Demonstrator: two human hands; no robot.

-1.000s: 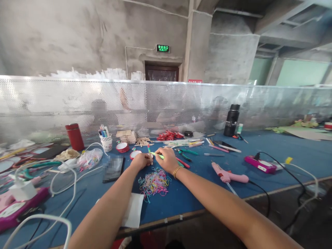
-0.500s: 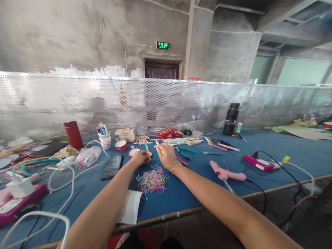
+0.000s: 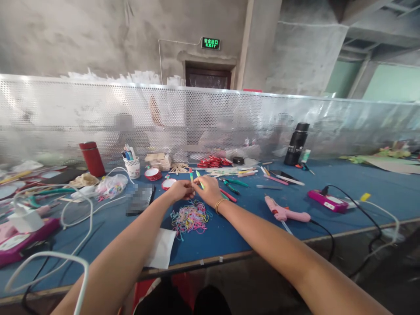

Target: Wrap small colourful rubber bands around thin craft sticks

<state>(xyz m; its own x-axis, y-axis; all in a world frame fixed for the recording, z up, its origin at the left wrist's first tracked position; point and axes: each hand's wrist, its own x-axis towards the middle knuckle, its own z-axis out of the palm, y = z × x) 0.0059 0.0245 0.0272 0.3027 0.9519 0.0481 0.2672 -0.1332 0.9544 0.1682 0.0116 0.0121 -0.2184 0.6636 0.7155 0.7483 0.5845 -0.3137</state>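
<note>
Head view, L grip [image 3: 180, 191]: fingers closed on coloured stick, upright
Coloured stick [image 3: 191, 175]: pokes up above L grip fingertips, red top end, green below
Head view, R grip [image 3: 208, 189]: closed on green marker, fingertips right by L grip's; contact btwn hands can't tell
Green marker [image 3: 198, 176]: tilted, upper end out above R grip, just R of stick
Cord pile [image 3: 190, 218]: multicol., on tabletop [image 3: 210, 245], near side of both grips, btwn forearms
White sheet [image 3: 163, 248]: nearer edge, partly under L forearm
Phone [image 3: 141, 200]: L of L grip, screen blurred
Red-rimmed disc [image 3: 168, 184]: just beyond L grip, to its L
Pliers [image 3: 233, 185]: just R of R grip, teal handle
Glue gun [image 3: 286, 211]: pink, well R of R grip
Red pcs [image 3: 214, 162]: heap, beyond R grip
Wooden sticks [image 3: 180, 169]: loose bunch, beyond L grip
Pen cup [image 3: 132, 167]: w/ pens, far L of L grip
Black bottle [image 3: 296, 145]: upright, far R beyond R grip
</note>
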